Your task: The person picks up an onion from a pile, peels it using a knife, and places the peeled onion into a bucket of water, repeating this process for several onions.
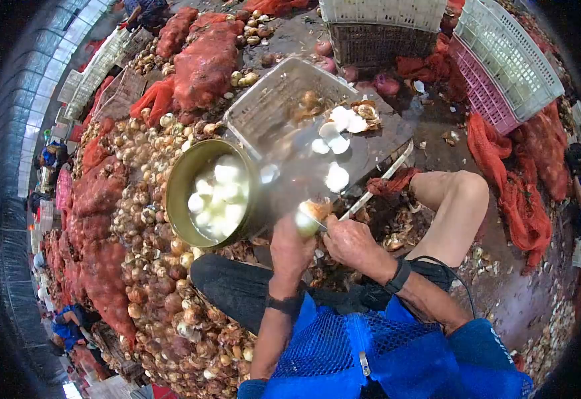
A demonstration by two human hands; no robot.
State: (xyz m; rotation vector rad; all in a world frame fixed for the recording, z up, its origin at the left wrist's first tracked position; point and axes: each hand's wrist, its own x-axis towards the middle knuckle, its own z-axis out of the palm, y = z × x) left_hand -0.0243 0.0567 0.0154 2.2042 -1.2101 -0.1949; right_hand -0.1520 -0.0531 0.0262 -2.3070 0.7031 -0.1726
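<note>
My left hand [292, 247] is closed around a partly peeled onion [308, 223], its white side and brown skin both showing. My right hand [349, 241] grips a knife, whose thin blade [315, 219] lies against the onion; the handle is hidden in the fingers. Left of my hands stands a green bucket [176, 188] holding several peeled white onions [218, 199]. Beyond the hands, more peeled onions [336, 177] and loose skins [365, 114] lie on a grey surface by a pale crate [264, 100].
Unpeeled onions [164, 266] cover the ground at left, beside red mesh sacks [207, 63]. Stacked crates [384, 20] stand ahead, others [503, 60] at right near red netting [520, 199]. A white-edged strip [390, 174] slants beside my bare knee. People [71, 326] sit far left.
</note>
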